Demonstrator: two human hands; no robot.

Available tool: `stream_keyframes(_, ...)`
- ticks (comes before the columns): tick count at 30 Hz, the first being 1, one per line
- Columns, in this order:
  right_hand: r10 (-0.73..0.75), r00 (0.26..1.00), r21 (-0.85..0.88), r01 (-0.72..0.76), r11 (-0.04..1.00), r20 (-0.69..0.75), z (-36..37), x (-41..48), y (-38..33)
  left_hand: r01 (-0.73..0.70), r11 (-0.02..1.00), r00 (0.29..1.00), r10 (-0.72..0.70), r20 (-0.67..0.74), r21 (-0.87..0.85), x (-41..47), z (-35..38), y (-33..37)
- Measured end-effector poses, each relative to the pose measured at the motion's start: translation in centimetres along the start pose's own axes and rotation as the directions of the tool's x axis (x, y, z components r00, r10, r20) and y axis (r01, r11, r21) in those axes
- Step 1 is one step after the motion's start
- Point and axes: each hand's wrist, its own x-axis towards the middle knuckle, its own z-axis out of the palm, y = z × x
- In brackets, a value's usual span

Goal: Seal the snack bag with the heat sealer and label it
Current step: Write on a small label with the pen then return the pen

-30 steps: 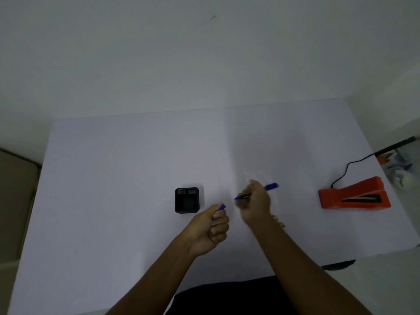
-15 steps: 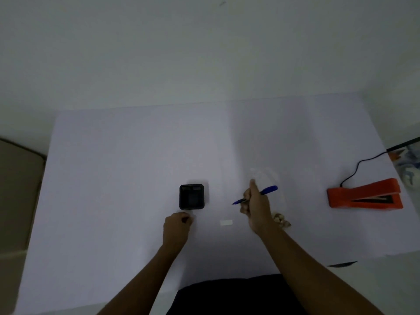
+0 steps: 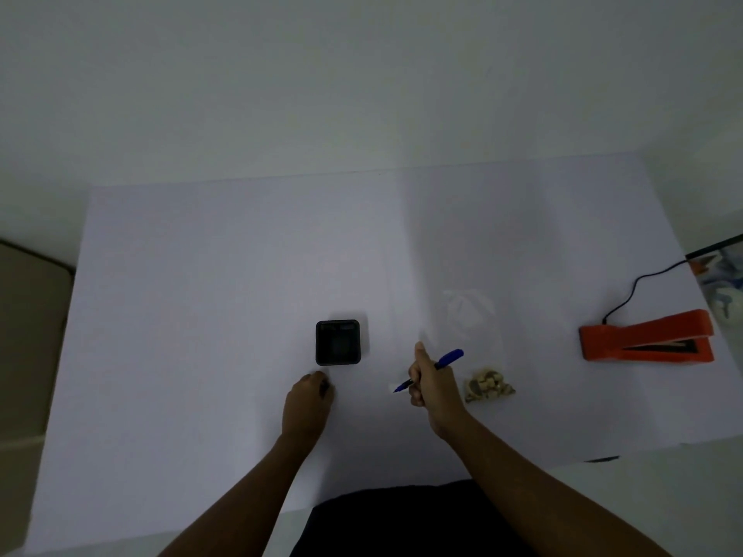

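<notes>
My right hand (image 3: 432, 389) grips a blue pen (image 3: 446, 360) with its tip down on a small white label (image 3: 393, 385) lying on the table. My left hand (image 3: 307, 408) rests knuckles-up just below a black square pen holder (image 3: 337, 342), closed around something dark that I cannot make out. A clear snack bag (image 3: 470, 315) lies flat right of my right hand, with brown snacks (image 3: 487, 385) bunched at its near end. The orange heat sealer (image 3: 647, 342) sits at the far right, its jaw slightly raised.
A black cord (image 3: 639, 283) runs from the sealer off the right edge of the white table (image 3: 201, 275). Coloured clutter (image 3: 723, 275) lies beyond that edge. A beige surface (image 3: 28, 335) stands left of the table.
My left hand moved left from beside the pen to below the black holder. The white label came into view, and my right hand lowered the pen tip onto it.
</notes>
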Motion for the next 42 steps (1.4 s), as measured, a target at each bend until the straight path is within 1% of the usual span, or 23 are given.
stream_keyframes(5, 0.002, 1.0, 0.004, -0.002, 1.0, -0.012, -0.2, 0.2, 0.2, 0.034, 0.999, 0.999, -0.034, 0.008, -0.035, -0.1, 0.0, 0.0)
stream_keyframes(7, -0.005, 1.0, 0.011, 0.005, 1.0, -0.022, -0.3, 0.3, 0.4, 0.043, 0.998, 0.999, -0.043, -0.011, -0.034, -0.5, -0.2, 0.2)
stream_keyframes(8, -0.011, 0.999, 0.017, 0.011, 1.0, -0.03, -0.5, 0.4, 0.6, 0.02, 1.0, 0.999, -0.02, -0.034, -0.01, -0.7, -0.2, 0.3)
stream_keyframes(11, -0.037, 0.998, 0.01, 0.038, 0.999, -0.041, -1.0, 0.6, 1.1, -0.107, 0.991, 0.99, 0.114, -0.089, 0.079, -1.6, 0.2, 0.6)
stream_keyframes(13, -0.062, 0.997, -0.014, 0.061, 0.998, -0.043, -1.4, 0.7, 1.6, -0.19, 0.975, 0.976, 0.2, -0.081, 0.115, -1.9, 0.8, 1.0)
stream_keyframes(17, -0.093, 0.994, -0.045, 0.09, 0.995, -0.06, -2.4, 1.0, 2.6, -0.336, 0.935, 0.941, 0.33, 0.067, 0.11, -2.0, 3.2, 2.8)
stream_keyframes(20, -0.09, 0.995, -0.108, 0.083, 0.991, -0.054, -2.3, 1.4, 3.1, -0.398, 0.91, 0.913, 0.382, 0.145, 0.112, -1.5, 4.7, 4.3)
stream_keyframes(23, -0.104, 0.994, -0.17, 0.1, 0.98, -0.019, -1.1, 1.9, 3.4, -0.405, 0.897, 0.91, 0.377, 0.172, 0.178, -0.5, 4.9, 4.9)
stream_keyframes(26, -0.111, 0.993, -0.218, 0.116, 0.969, 0.035, -0.1, 2.2, 3.6, -0.385, 0.892, 0.921, 0.356, 0.154, 0.237, 0.1, 4.6, 5.0)
stream_keyframes(29, -0.124, 0.991, -0.257, 0.134, 0.957, 0.055, 0.1, 2.2, 3.7, -0.382, 0.892, 0.924, 0.36, 0.13, 0.242, 0.5, 4.7, 5.2)
stream_keyframes(31, -0.14, 0.989, -0.289, 0.15, 0.945, 0.055, 0.2, 2.0, 3.9, -0.372, 0.897, 0.927, 0.347, 0.141, 0.238, 0.4, 4.8, 5.3)
stream_keyframes(33, -0.129, 0.991, -0.296, 0.133, 0.946, 0.033, -1.4, 2.2, 5.2, -0.384, 0.895, 0.92, 0.351, 0.173, 0.227, 0.0, 6.4, 6.2)
stream_keyframes(34, -0.151, 0.988, -0.315, 0.157, 0.936, 0.043, -1.3, 2.3, 5.6, -0.378, 0.9, 0.922, 0.346, 0.172, 0.218, 0.0, 6.5, 6.2)
stream_keyframes(36, -0.217, 0.973, -0.395, 0.231, 0.889, 0.079, -1.2, 2.2, 6.3, -0.368, 0.905, 0.926, 0.335, 0.173, 0.215, -0.1, 6.6, 6.4)
stream_keyframes(38, -0.301, 0.944, -0.467, 0.329, 0.821, 0.135, -1.1, 2.2, 6.8, -0.359, 0.91, 0.928, 0.324, 0.182, 0.208, 0.0, 6.9, 6.5)
stream_keyframes(42, -0.42, 0.885, -0.538, 0.457, 0.708, 0.199, -1.5, 2.7, 7.6, -0.341, 0.915, 0.931, 0.296, 0.214, 0.217, 0.3, 7.1, 6.9)
